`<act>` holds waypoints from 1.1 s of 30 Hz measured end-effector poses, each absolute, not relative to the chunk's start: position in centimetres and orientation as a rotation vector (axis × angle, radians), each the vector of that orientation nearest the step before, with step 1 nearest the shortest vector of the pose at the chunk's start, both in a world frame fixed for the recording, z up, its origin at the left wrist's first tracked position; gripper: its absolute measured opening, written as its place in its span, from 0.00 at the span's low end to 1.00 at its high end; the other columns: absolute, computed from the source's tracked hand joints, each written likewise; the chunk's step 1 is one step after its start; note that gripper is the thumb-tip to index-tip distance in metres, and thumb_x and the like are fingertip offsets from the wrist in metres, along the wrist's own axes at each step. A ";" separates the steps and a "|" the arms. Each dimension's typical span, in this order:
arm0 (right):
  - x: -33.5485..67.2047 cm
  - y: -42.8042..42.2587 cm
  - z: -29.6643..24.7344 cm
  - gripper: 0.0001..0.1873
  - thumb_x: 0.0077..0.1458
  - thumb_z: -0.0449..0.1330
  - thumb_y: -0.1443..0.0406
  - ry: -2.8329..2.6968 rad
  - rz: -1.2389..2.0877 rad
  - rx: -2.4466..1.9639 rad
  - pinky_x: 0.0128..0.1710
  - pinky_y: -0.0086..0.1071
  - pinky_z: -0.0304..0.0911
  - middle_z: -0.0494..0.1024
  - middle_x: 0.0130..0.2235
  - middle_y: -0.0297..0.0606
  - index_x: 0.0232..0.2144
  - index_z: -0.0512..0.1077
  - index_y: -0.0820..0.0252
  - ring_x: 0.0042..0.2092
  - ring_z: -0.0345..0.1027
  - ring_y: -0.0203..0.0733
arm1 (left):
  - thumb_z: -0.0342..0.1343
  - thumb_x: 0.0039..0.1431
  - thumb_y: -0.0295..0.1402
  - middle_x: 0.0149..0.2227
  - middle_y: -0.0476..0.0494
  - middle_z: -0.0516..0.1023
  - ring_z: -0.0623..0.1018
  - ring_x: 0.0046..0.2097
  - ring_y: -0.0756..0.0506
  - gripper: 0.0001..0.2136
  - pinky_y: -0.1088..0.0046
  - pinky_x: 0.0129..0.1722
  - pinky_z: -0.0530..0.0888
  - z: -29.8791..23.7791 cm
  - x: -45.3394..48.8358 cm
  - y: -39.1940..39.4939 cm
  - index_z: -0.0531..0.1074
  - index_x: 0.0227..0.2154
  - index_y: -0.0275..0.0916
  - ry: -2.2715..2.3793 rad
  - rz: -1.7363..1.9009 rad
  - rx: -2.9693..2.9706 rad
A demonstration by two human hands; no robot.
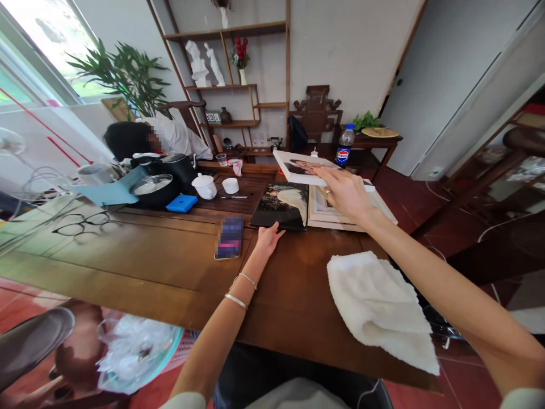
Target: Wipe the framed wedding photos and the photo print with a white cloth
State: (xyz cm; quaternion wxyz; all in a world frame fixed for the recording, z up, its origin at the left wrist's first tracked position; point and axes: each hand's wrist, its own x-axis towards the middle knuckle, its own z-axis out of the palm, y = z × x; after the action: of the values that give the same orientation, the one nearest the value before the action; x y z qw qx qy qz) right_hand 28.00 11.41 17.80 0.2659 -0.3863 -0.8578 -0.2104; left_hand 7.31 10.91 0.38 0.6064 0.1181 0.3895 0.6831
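- Clearly, a Pepsi-type logo in blue, white and red marks the soda bottle (344,145); its smaller lettering is too tiny to read.
- On the shelf, the block calendar (213,117) shows digits starting "03".
- The smartphone's (229,237) screen is blurred out.
- A white-edged photo panel (293,166) is raised above the table, picture side up, its long axis running left to right and its left end standing higher in view.
- The right hand (347,190) holds that panel along its near edge, toward the right end, fingers spread over the picture; most of the panel stretches leftward from the grip.
- Below it lie white picture frames (317,217), just beside a black photo board (279,207) showing a pale gown.
- The left hand (268,238) touches the board's near edge, thumb and fingers bunched; whether they pinch it, I cannot tell.
- A white towel (378,307) lies rumpled nearer the body, on the wooden table (293,295).
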 end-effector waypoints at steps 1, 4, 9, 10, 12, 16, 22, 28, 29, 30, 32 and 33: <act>28.0 11.6 17.6 0.29 0.47 0.50 0.78 -2.317 -0.567 -1.029 0.43 0.40 0.65 0.73 0.52 0.47 0.53 0.66 0.65 0.50 0.68 0.52 | 0.62 0.46 0.17 0.24 0.55 0.72 0.75 0.34 0.53 0.15 0.55 0.52 0.69 0.2 7.6 11.0 0.60 0.25 0.37 0.916 1.597 0.275; 27.8 12.0 17.2 0.31 0.45 0.50 0.78 -2.328 -0.567 -0.980 0.45 0.41 0.66 0.73 0.53 0.47 0.54 0.65 0.65 0.51 0.68 0.52 | 0.62 0.48 0.18 0.26 0.56 0.72 0.75 0.34 0.54 0.15 0.55 0.52 0.70 -0.1 8.2 11.3 0.60 0.28 0.38 0.962 1.645 0.288; 27.0 11.9 17.2 0.30 0.47 0.51 0.79 -2.361 -0.569 -0.921 0.49 0.41 0.65 0.73 0.53 0.47 0.54 0.65 0.65 0.53 0.67 0.50 | 0.62 0.49 0.20 0.24 0.57 0.70 0.77 0.34 0.53 0.13 0.57 0.51 0.73 -0.4 8.7 11.9 0.61 0.28 0.36 1.020 1.643 0.321; 26.6 11.9 17.3 0.30 0.48 0.50 0.79 -2.362 -0.573 -0.922 0.49 0.41 0.64 0.73 0.53 0.47 0.54 0.65 0.65 0.53 0.66 0.49 | 0.62 0.50 0.20 0.23 0.56 0.69 0.77 0.33 0.53 0.13 0.57 0.51 0.73 -0.4 8.7 11.9 0.61 0.28 0.36 1.029 1.632 0.327; 25.8 11.8 17.4 0.29 0.50 0.49 0.79 -2.360 -0.581 -0.917 0.51 0.41 0.64 0.72 0.54 0.46 0.55 0.65 0.64 0.54 0.65 0.49 | 0.63 0.50 0.21 0.22 0.56 0.68 0.77 0.31 0.52 0.12 0.57 0.49 0.75 -0.3 8.6 12.0 0.62 0.27 0.35 1.037 1.607 0.337; 23.4 11.8 17.1 0.30 0.53 0.47 0.80 -2.380 -0.569 -0.899 0.51 0.41 0.64 0.65 0.59 0.45 0.57 0.63 0.64 0.56 0.64 0.48 | 0.64 0.49 0.22 0.23 0.55 0.70 0.78 0.32 0.51 0.13 0.55 0.48 0.76 0.0 8.1 11.7 0.62 0.28 0.36 1.030 1.559 0.347; 19.0 11.2 14.7 0.27 0.58 0.45 0.77 -2.463 -0.536 -0.891 0.53 0.45 0.61 0.62 0.61 0.42 0.59 0.60 0.63 0.57 0.61 0.50 | 0.64 0.46 0.18 0.24 0.53 0.72 0.79 0.35 0.48 0.15 0.55 0.49 0.75 0.6 7.6 11.4 0.61 0.27 0.36 1.015 1.523 0.375; 15.6 11.5 10.9 0.25 0.63 0.42 0.72 -2.511 -0.586 -0.852 0.54 0.48 0.59 0.56 0.64 0.41 0.61 0.57 0.61 0.59 0.57 0.54 | 0.62 0.41 0.14 0.21 0.50 0.73 0.79 0.34 0.46 0.13 0.63 0.43 0.76 1.1 7.7 11.1 0.66 0.25 0.33 1.011 1.478 0.433; 15.4 11.7 10.3 0.26 0.63 0.42 0.73 -2.517 -0.583 -0.846 0.54 0.48 0.59 0.56 0.64 0.40 0.62 0.56 0.60 0.59 0.56 0.54 | 0.62 0.41 0.14 0.21 0.50 0.73 0.78 0.34 0.46 0.12 0.64 0.42 0.76 1.1 7.7 11.1 0.67 0.25 0.33 1.008 1.474 0.437; 15.3 11.9 9.8 0.26 0.63 0.42 0.73 -2.522 -0.575 -0.844 0.54 0.49 0.59 0.56 0.64 0.39 0.62 0.56 0.60 0.59 0.56 0.54 | 0.61 0.41 0.13 0.21 0.50 0.73 0.78 0.34 0.46 0.12 0.64 0.42 0.76 1.1 7.6 11.1 0.67 0.25 0.33 1.005 1.471 0.437; 15.3 12.4 8.9 0.26 0.63 0.42 0.73 -2.529 -0.556 -0.853 0.54 0.49 0.58 0.57 0.64 0.38 0.62 0.56 0.59 0.59 0.56 0.54 | 0.60 0.42 0.13 0.21 0.50 0.73 0.78 0.35 0.45 0.12 0.64 0.42 0.76 1.0 7.5 11.1 0.67 0.25 0.34 0.998 1.470 0.425; 15.3 12.7 8.5 0.26 0.63 0.42 0.73 -2.525 -0.550 -0.869 0.54 0.49 0.58 0.58 0.64 0.38 0.62 0.56 0.59 0.59 0.56 0.54 | 0.59 0.42 0.13 0.21 0.51 0.72 0.79 0.35 0.45 0.12 0.63 0.42 0.76 0.9 7.5 11.0 0.66 0.25 0.34 0.995 1.471 0.415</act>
State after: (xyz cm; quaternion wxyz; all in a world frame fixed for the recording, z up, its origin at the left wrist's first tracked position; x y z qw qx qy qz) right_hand 15.35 12.66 8.54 0.2063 -0.3118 -0.9062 -0.1974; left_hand 7.52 11.05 0.94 0.6124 0.1801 0.4313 0.6376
